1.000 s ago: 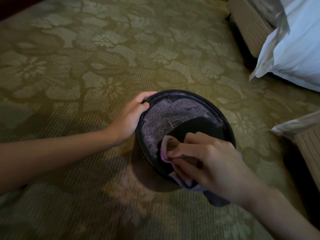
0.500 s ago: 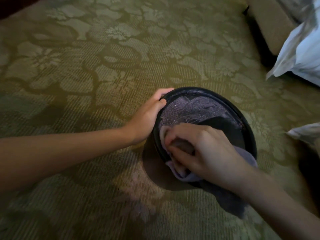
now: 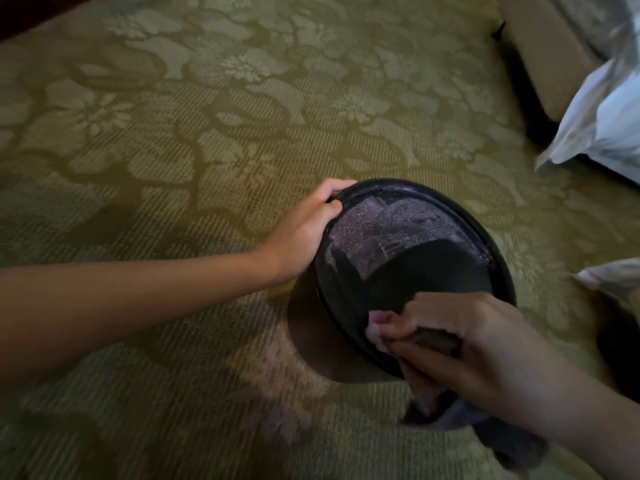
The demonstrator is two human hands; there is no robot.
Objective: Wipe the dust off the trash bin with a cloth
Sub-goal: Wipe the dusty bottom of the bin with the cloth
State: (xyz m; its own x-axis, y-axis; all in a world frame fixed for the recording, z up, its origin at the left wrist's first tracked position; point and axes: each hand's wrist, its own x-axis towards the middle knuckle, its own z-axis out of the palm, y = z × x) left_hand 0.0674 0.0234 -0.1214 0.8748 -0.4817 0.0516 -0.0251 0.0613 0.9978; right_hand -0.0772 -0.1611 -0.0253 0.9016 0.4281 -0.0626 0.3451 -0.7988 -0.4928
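Observation:
A round black trash bin (image 3: 415, 271) stands on the patterned carpet, seen from above. Its top surface is grey with dust at the far side and wiped dark on the near side. My left hand (image 3: 304, 233) grips the bin's left rim. At the bin's near rim, my right hand (image 3: 460, 341) is closed on a greyish-purple cloth (image 3: 450, 414). The cloth hangs down below my hand over the bin's front edge.
Olive floral carpet (image 3: 207, 133) covers the floor all around. A bed base (image 3: 543, 57) with white bedding (image 3: 602, 129) hanging off it stands at the upper right. Another white fabric corner (image 3: 613, 278) shows at the right edge.
My right hand has dragged the cloth from the middle-left of the bin top toward the near rim, leaving a wider dark wiped patch. My left hand keeps its grip on the rim.

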